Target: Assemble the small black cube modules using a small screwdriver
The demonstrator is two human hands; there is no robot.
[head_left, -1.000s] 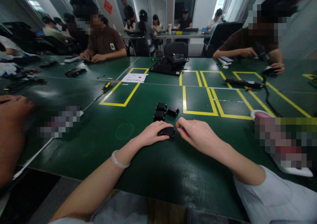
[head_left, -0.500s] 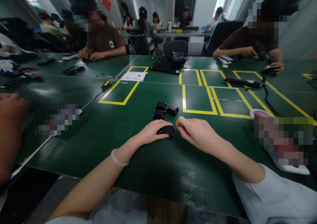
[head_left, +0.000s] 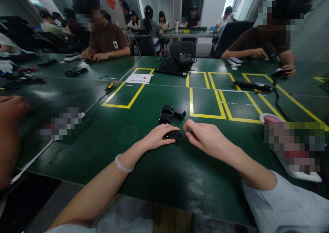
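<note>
My left hand (head_left: 159,137) grips a small black box-shaped part (head_left: 175,135) on the green table (head_left: 108,167), thumb on the near side and fingers over the far side. Just right of that part, my right hand (head_left: 202,135) is held with thumb and forefinger curled close together. Whether something tiny sits between those fingertips cannot be made out. Beyond my left hand lie two more black box-shaped parts, the nearer one (head_left: 165,118) and the farther one (head_left: 167,108), in a short row. Another black part (head_left: 179,113) lies at a slant to their right.
Yellow tape outlines (head_left: 207,117) mark the table ahead. A white tray (head_left: 290,169) with blurred contents is at right. A yellow-black screwdriver (head_left: 109,87) and a paper sheet (head_left: 140,78) lie ahead left. A neighbour's hand (head_left: 12,109) is at far left. Two people work across the table.
My right hand has shifted very slightly to the right, away from the black part. My left hand stays on that part, and the other parts have not moved.
</note>
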